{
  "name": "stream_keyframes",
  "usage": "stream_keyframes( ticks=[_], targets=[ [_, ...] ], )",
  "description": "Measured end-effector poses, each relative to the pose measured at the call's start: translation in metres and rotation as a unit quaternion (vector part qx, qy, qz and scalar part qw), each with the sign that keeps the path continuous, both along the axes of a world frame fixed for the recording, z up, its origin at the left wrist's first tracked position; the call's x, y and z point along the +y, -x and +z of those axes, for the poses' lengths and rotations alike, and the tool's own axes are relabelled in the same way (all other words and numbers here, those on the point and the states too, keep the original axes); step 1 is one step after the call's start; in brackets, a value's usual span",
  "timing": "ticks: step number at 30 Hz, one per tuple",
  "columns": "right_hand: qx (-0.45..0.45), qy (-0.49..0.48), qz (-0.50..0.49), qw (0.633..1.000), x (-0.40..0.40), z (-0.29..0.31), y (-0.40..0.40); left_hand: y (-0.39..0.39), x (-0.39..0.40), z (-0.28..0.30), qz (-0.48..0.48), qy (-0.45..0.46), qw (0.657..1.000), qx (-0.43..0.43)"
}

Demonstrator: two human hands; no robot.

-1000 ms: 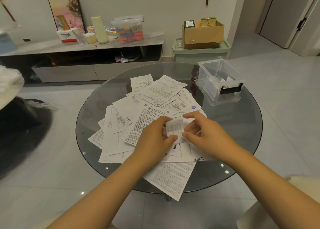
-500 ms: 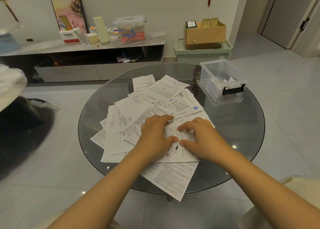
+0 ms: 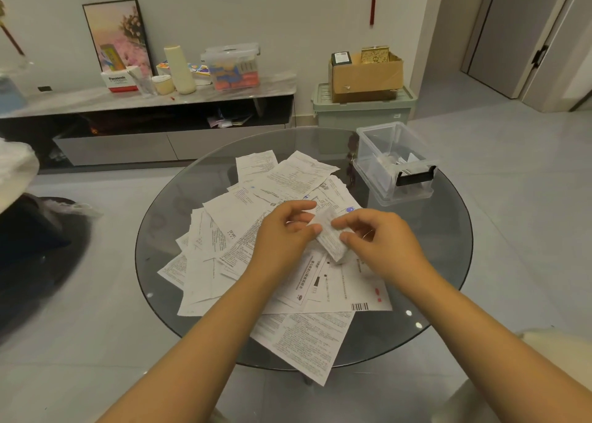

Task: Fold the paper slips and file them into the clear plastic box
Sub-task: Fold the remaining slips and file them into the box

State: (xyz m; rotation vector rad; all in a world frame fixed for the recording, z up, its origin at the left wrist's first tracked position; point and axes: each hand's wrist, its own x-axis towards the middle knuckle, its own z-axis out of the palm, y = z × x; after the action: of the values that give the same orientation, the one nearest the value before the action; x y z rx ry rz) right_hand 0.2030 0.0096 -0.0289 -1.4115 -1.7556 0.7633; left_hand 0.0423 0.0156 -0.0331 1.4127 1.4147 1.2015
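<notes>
Lifted off the pile point(image 3: 288, 262), the slip point(image 3: 330, 235) is pinched by both hands point(image 3: 282, 230) point(image 3: 381, 240); align edges before creasing.

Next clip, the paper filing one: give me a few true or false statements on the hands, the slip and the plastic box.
1. Both hands, left and right, pinch one folded slip. True.
2. The clear box has its lid on. False: it stands open.
3. The box already holds some slips. True.
4. The box sits among the loose papers. False: it stands apart, on bare glass at the table's far right.
</notes>
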Motion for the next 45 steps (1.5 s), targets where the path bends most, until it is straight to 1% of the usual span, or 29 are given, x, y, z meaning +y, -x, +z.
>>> stream_keyframes(
  ticks=[2,5,7,9,11,14,17,20,23,26,28,32,36,40,42,44,45],
  targets=[
    [-0.014,-0.03,-0.017,0.999,0.001,0.001,-0.004,-0.006,0.003,-0.001,0.007,-0.011,1.0,0.017],
    [-0.033,-0.088,-0.047,0.994,0.006,0.006,-0.009,-0.014,0.006,-0.003,0.007,-0.042,0.997,0.068],
    [-0.039,-0.129,-0.076,0.988,0.009,0.013,-0.015,-0.019,0.007,-0.005,-0.003,-0.062,0.991,0.122],
    [-0.037,-0.164,-0.12,0.978,0.014,0.024,-0.025,-0.024,0.009,-0.007,-0.023,-0.077,0.978,0.195],
    [-0.049,-0.185,-0.158,0.969,0.02,0.034,-0.037,-0.029,0.012,-0.009,-0.045,-0.074,0.965,0.249],
    [-0.072,-0.195,-0.19,0.96,0.034,0.043,-0.055,-0.038,0.016,-0.01,-0.077,-0.049,0.956,0.28],
    [-0.101,-0.179,-0.213,0.955,0.055,0.045,-0.072,-0.044,0.019,-0.011,-0.084,-0.026,0.947,0.31],
    [-0.154,-0.163,-0.214,0.951,0.081,0.048,-0.086,-0.046,0.022,-0.011,-0.082,-0.032,0.929,0.359],
    [-0.23,-0.148,-0.195,0.942,0.103,0.051,-0.093,-0.048,0.027,-0.013,-0.087,-0.041,0.916,0.39],
    [-0.332,-0.137,-0.17,0.918,0.121,0.048,-0.098,-0.047,0.032,-0.018,-0.09,-0.046,0.902,0.419],
    [-0.38,-0.101,-0.157,0.906,0.131,0.046,-0.1,-0.048,0.035,-0.02,-0.09,-0.052,0.89,0.443],
    [-0.408,-0.022,-0.145,0.901,0.143,0.046,-0.1,-0.052,0.037,-0.031,-0.093,-0.064,0.865,0.489],
    [-0.451,0.022,-0.137,0.882,0.148,0.054,-0.095,-0.052,0.038,-0.038,-0.075,-0.071,0.864,0.493],
    [-0.527,0.099,-0.113,0.837,0.152,0.063,-0.086,-0.053,0.039,-0.039,-0.078,-0.074,0.866,0.489],
    [-0.541,0.136,-0.11,0.822,0.159,0.065,-0.084,-0.052,0.039,-0.039,-0.078,-0.078,0.87,0.481],
    [-0.53,0.164,-0.114,0.824,0.161,0.065,-0.081,-0.051,0.04,-0.038,-0.079,-0.075,0.871,0.479],
    [-0.52,0.158,-0.118,0.831,0.162,0.064,-0.081,-0.051,0.04,-0.038,-0.08,-0.072,0.87,0.482]
  ],
)
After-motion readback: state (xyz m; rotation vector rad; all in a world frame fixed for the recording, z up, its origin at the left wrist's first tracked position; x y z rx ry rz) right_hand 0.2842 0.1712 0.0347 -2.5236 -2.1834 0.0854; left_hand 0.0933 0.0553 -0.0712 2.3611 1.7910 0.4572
